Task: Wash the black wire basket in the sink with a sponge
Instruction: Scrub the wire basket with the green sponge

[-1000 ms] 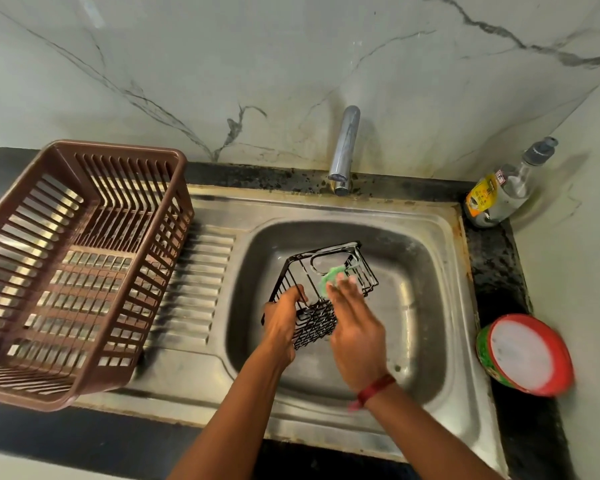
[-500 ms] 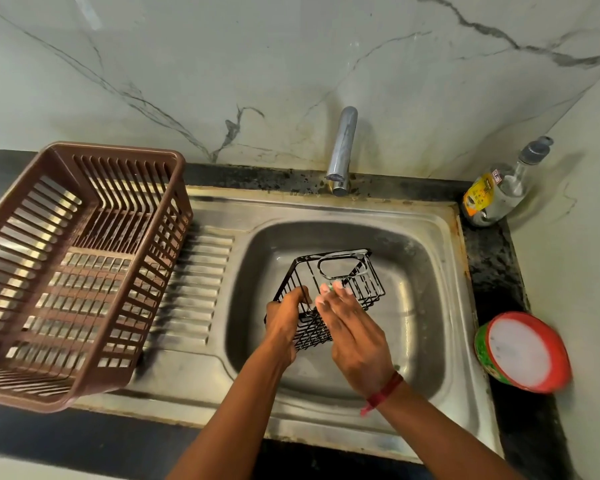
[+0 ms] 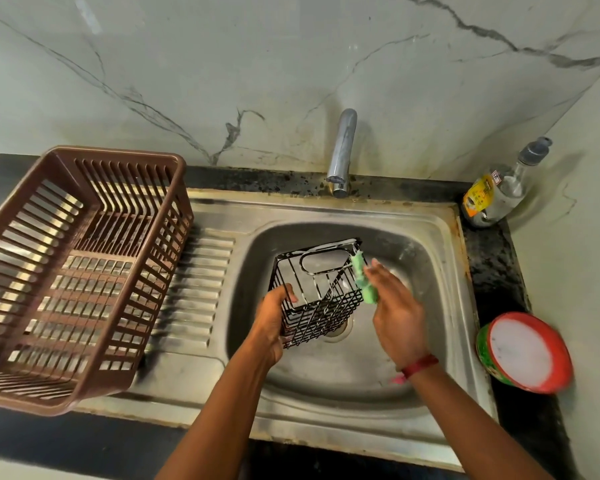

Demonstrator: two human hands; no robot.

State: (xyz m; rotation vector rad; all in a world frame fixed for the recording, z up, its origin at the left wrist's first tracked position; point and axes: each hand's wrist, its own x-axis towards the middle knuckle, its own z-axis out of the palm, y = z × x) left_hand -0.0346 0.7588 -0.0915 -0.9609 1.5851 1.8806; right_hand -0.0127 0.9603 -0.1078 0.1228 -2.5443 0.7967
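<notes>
Showing black on the wire basket [image 3: 317,296], streaked with white foam, against the dull grey steel of the sink [image 3: 430,237]. Showing green on the sponge [image 3: 363,278]. Showing brown on the slatted plastic crate [image 3: 80,271] at left. Wearing a red band [image 3: 418,367] at the right wrist. Showing pale marble with dark veins on the far wall [image 3: 291,64], speckled black on the counter [image 3: 492,265], red, green and white on the tub [image 3: 523,351] at right, a yellow label on the clear bottle [image 3: 499,192].

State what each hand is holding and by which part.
The left hand grips the black wire basket by its left side wall. The right hand presses the green sponge flat against the basket's right side.
</notes>
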